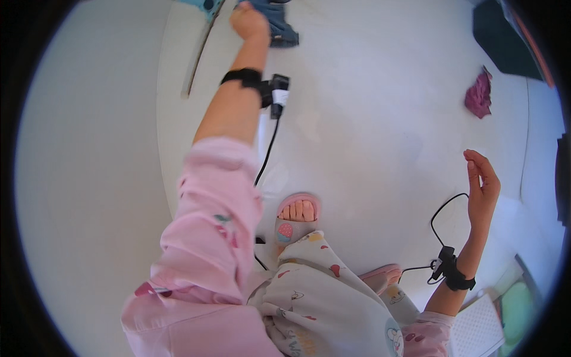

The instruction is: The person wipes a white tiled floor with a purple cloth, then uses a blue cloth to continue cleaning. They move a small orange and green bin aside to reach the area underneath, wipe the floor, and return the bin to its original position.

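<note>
My left hand [250, 21] is stretched far forward at the top, fingers curled and slightly blurred. It overlaps the edge of a dark blue cloth garment [282, 26], which looks like denim; whether the fingers grip it cannot be told. Out to the right is my right hand [484, 178], with nothing in it, its fingers bent and the thumb a little apart from them. Beyond that hand, a crumpled maroon cloth [479, 96] lies on the pale floor. Each forearm wears a black strap with a small cabled device.
A thin rod [196, 67] runs beside a light blue object [200, 5] at the upper left. A dark panel or box [502, 42] stands upper right. At lower right are a white perforated item [477, 328] and a green rounded object [517, 308]. Black cables trail near my slippers.
</note>
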{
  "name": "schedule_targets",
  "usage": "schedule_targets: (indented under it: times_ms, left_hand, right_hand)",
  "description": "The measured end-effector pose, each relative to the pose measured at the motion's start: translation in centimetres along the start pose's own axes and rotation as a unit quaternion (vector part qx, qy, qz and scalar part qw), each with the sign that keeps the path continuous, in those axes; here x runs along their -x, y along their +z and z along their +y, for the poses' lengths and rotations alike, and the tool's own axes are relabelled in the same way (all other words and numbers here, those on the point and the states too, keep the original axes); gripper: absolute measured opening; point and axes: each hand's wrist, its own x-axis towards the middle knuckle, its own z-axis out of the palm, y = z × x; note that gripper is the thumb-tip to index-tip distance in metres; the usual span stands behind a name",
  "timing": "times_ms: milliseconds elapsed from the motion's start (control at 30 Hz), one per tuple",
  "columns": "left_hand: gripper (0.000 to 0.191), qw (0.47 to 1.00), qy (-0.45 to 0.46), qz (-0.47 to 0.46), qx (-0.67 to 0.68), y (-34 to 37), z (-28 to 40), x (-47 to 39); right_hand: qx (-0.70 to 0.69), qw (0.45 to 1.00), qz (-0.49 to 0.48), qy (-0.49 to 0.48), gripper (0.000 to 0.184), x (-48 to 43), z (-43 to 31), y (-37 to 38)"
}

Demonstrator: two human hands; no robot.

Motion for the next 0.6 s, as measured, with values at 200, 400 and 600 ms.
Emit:
schedule_targets:
  times_ms: [200,400,600]
  left_hand:
    - [0.054,0.868,-0.121,-0.206,0.436,-7.0,3.7,9.3]
    - [0.060,0.851,-0.245,-0.324,0.332,-9.1,4.2,21.5]
    - [0.051,0.766,-0.237,-0.594,0.069,-5.2,0.3,32.6]
  right_hand:
    - [0.019,1.000,-0.001,-0.011,0.017,1.3,2.7,-1.1]
    - [0.087,0.991,0.019,-0.096,0.015,0.6,3.3,-3.4]
    - [0.148,0.978,0.015,-0.145,0.019,0.7,6.5,-6.4]
